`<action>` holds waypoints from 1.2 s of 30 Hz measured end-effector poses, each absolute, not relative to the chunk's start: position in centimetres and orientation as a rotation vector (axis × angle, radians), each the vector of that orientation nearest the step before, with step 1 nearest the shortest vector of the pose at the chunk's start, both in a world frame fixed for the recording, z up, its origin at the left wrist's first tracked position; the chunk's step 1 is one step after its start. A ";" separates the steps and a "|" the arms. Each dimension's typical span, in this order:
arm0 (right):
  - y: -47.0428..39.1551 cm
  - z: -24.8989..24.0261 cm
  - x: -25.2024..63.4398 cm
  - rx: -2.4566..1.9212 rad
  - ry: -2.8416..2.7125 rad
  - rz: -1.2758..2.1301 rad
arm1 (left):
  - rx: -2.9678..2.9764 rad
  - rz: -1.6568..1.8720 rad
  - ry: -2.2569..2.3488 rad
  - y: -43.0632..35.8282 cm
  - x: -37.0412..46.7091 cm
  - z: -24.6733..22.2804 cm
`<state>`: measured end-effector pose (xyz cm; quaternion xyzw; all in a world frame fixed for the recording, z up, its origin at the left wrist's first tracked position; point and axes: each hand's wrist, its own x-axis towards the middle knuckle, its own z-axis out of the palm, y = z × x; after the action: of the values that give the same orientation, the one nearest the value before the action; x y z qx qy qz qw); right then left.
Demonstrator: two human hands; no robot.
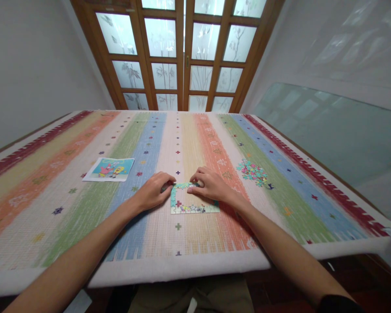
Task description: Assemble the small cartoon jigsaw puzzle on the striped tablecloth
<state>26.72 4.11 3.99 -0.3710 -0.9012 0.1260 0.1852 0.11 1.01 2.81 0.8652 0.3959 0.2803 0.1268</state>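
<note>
In front of me lies a partly joined jigsaw puzzle, a rectangular border of teal and pale pieces with the cloth showing through its middle. At its upper left corner is my left hand, its curled fingers and thumb closed on the edge. My right hand reaches over the upper right part and covers some of it. Its thumb lies inside the border and its bent fingers beyond, with the top row between them. Whether a loose piece is in either hand is hidden.
A pile of loose jigsaw pieces lies to the right. On the left is a picture sheet with two cartoon figures. A striped cloth covers the table; its front edge is close to me. Behind stand glazed wooden doors.
</note>
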 end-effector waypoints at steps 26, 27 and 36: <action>4.7 5.2 27.7 -1.061 -2.582 0.502 | 2.647 0.779 1.078 1.2 0.0 2.2; 4.7 5.2 27.7 -1.060 -2.583 0.518 | 2.644 0.773 1.083 1.2 0.0 2.2; 4.9 5.2 27.9 -1.013 -2.573 0.599 | 2.597 0.781 1.074 1.2 0.0 2.4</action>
<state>27.90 4.85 5.19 -0.3538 -0.8983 0.2090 0.1556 0.00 1.22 2.41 0.8847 0.3660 0.2662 0.1121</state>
